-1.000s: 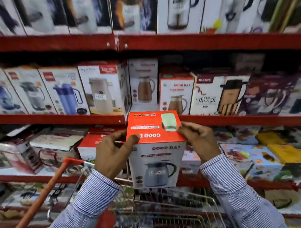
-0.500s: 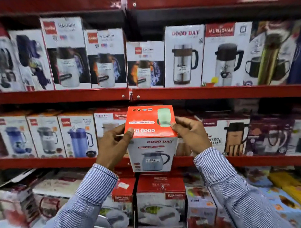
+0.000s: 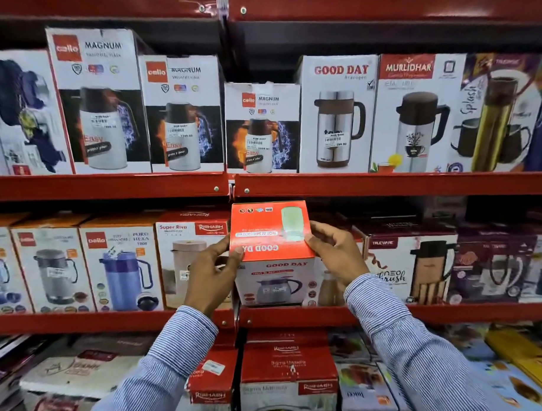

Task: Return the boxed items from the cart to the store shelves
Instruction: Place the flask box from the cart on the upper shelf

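I hold a Good Day kettle box [image 3: 273, 257], red on top and white on the front with a grey kettle picture, between both hands. My left hand [image 3: 212, 276] grips its left side and my right hand [image 3: 337, 255] grips its right top edge. The box sits at the front of the middle red shelf [image 3: 298, 316], between a Rishabh Super Riva box [image 3: 188, 254] and a Trueware box [image 3: 413, 268]. Whether its base rests on the shelf I cannot tell. The cart is out of view.
The upper shelf [image 3: 385, 183] carries Cello Magnum boxes [image 3: 183, 113], a Good Day flask box [image 3: 337, 114] and a Murlidhar box [image 3: 414, 114]. Cello jug boxes [image 3: 121, 266] stand at the left of the middle shelf. Red Rishabh boxes [image 3: 288, 380] fill the lower shelf.
Both hands have lifted the Good Day box up from above the cart to the middle shelf level and moved it towards the shelf. The view has tilted up, and the cart has left it.
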Motion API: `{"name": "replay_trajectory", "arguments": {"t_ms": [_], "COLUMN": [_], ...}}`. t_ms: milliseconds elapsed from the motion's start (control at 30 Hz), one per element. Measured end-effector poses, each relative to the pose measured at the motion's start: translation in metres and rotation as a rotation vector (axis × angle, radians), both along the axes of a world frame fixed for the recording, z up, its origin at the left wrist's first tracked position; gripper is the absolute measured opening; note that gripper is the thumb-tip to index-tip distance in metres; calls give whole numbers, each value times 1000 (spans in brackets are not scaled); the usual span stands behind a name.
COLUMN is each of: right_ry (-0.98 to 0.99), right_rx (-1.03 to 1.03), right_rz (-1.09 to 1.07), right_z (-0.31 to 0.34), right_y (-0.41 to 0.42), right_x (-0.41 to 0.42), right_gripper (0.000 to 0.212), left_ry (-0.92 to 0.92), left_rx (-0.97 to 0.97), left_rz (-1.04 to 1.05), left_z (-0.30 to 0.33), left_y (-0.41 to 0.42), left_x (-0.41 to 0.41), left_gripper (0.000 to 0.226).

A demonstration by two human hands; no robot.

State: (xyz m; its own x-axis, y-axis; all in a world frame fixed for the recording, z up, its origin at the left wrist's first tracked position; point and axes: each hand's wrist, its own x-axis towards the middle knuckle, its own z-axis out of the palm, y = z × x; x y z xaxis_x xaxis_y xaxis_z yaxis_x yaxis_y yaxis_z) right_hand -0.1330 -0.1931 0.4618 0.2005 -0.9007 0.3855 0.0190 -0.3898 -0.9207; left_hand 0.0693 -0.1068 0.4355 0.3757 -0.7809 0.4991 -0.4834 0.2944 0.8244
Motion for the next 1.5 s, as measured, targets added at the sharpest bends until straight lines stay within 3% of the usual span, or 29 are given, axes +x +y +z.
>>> {"name": "replay_trajectory", "arguments": {"t_ms": [433, 600, 1000, 1500], "right_ry": [7, 48, 253, 255], "right_rx": [75, 48, -55, -43], "right_rz": [-8, -16, 31, -8], "right_z": [-4, -1, -10, -13], "right_y": [-53, -60, -65, -68], "right_x": [17, 21, 21, 22], "right_gripper": [43, 45, 39, 36], "left_ry": [50, 39, 65, 34], "left_rx": [53, 47, 115, 144], "left_rz": [38, 129, 120, 74], "left_z": [-1, -3, -23, -38], "left_y": [-58, -67, -72, -72], "left_x": [3, -11, -17, -14], "left_gripper": [29, 45, 80, 98]}}
